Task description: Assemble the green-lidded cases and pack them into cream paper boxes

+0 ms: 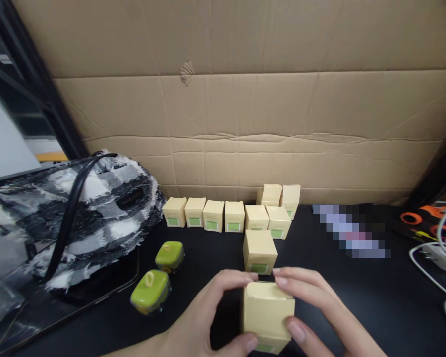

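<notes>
A small pale-yellow cardboard box (268, 312) with a green label low on its front is between my two hands. My left hand (211, 312) grips its left side, thumb at the lower front and index finger reaching over the far edge. On the opposite side, my right hand (315, 302) presses its fingertips to the top corner and right face. The lid looks almost flat, with a slight gap at its right edge. Directly behind stands another pale-yellow box (259, 250), close to my fingertips.
Several matching boxes (213, 215) line the cardboard wall (245, 109). To the left are two green-lidded small containers (150, 292) (170, 255) and a black-and-white shaggy bag (107, 198). White cables (431, 267) and an orange-black object (427, 223) lie right, past a pixelated patch.
</notes>
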{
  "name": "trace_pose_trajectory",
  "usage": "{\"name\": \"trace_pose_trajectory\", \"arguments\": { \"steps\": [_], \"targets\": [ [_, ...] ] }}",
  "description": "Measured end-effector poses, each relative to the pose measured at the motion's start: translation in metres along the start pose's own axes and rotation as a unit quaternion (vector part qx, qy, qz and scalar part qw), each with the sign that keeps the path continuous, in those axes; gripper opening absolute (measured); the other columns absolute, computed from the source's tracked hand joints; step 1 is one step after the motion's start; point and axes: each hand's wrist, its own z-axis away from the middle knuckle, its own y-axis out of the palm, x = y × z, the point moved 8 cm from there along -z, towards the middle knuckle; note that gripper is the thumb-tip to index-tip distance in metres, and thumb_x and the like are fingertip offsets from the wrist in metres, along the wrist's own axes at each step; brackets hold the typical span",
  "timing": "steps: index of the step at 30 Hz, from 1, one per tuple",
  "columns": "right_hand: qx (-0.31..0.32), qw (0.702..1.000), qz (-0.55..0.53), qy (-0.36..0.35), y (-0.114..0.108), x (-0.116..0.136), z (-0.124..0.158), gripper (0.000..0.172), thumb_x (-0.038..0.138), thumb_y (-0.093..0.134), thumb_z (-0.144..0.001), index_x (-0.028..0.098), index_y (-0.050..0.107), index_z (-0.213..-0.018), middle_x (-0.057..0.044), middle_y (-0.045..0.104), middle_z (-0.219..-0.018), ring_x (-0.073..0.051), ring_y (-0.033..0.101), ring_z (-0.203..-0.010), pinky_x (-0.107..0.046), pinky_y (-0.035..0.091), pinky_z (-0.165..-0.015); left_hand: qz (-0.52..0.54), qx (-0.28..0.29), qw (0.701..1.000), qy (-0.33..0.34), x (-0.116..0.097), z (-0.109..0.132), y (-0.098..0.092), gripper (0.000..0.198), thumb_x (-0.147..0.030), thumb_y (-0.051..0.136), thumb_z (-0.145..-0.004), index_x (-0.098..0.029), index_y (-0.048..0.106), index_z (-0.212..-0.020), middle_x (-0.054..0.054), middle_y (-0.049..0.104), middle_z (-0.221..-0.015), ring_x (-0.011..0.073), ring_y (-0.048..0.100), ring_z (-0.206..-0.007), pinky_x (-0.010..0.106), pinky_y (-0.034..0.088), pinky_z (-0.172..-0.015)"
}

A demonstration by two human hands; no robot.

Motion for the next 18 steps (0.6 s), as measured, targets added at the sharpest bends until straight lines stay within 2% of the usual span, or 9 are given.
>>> {"name": "trace_pose_trajectory", "arguments": {
  "steps": [3,7,11,13,15,18],
  "targets": [
    [0.009,0.999,-0.007,0.039,0.000,-0.006,-0.002,0.036,0.021,0.058,-0.090,0.034,0.053,-0.123,-0.003,0.065,-0.119,-0.016,0.064,-0.110,-0.021,0.053,-0.091,0.005,-0.005,1.000,-0.027,0.003,0.001,0.000,0.063,-0.019,0.070,-0.078,-0.034,0.039,-0.130,0.003,0.059,-0.126,0.0200,0.057,-0.117,0.031,0.046,-0.100],
    [0.001,0.998,-0.012,0.066,-0.004,-0.007,-0.004,0.038,0.019,0.058,-0.088,0.030,0.053,-0.124,-0.004,0.069,-0.113,-0.017,0.069,-0.101,-0.020,0.057,-0.083,-0.001,0.000,1.000,-0.018,0.002,0.000,0.000,0.074,-0.019,0.071,-0.078,-0.038,0.030,-0.137,0.003,0.056,-0.130,0.0202,0.056,-0.118,0.031,0.046,-0.101],
    [-0.002,1.000,-0.009,-0.005,-0.007,0.006,-0.008,0.042,0.013,0.060,-0.085,0.031,0.057,-0.122,-0.002,0.070,-0.113,-0.016,0.069,-0.102,-0.020,0.056,-0.086,-0.023,0.003,0.997,0.073,-0.008,-0.002,0.000,0.066,-0.024,0.067,-0.084,-0.035,0.033,-0.139,0.008,0.057,-0.128,0.0235,0.056,-0.116,0.034,0.049,-0.097],
    [-0.001,0.999,-0.003,-0.032,-0.006,0.011,-0.008,0.044,0.010,0.061,-0.084,0.031,0.057,-0.123,-0.001,0.072,-0.111,-0.016,0.069,-0.101,-0.020,0.055,-0.086,-0.031,0.004,0.995,0.094,-0.010,-0.002,0.001,0.064,-0.027,0.063,-0.087,-0.036,0.030,-0.141,0.009,0.057,-0.129,0.0231,0.056,-0.115,0.035,0.048,-0.097],
    [-0.003,1.000,0.008,-0.024,-0.006,0.010,-0.007,0.046,0.011,0.061,-0.084,0.031,0.055,-0.126,-0.001,0.072,-0.111,-0.017,0.070,-0.098,-0.019,0.056,-0.085,-0.043,-0.004,0.996,0.084,-0.008,-0.002,0.001,0.067,-0.028,0.060,-0.089,-0.039,0.023,-0.144,0.007,0.058,-0.128,0.0218,0.058,-0.114,0.033,0.049,-0.096],
    [-0.012,1.000,0.008,0.003,-0.004,0.006,-0.005,0.044,0.016,0.061,-0.086,0.031,0.053,-0.126,-0.001,0.072,-0.112,-0.016,0.071,-0.097,-0.019,0.057,-0.084,-0.033,-0.008,0.999,0.031,0.001,0.002,0.002,0.077,-0.026,0.064,-0.086,-0.043,0.016,-0.144,0.003,0.056,-0.131,0.0204,0.056,-0.118,0.031,0.046,-0.101]
  ]
}}
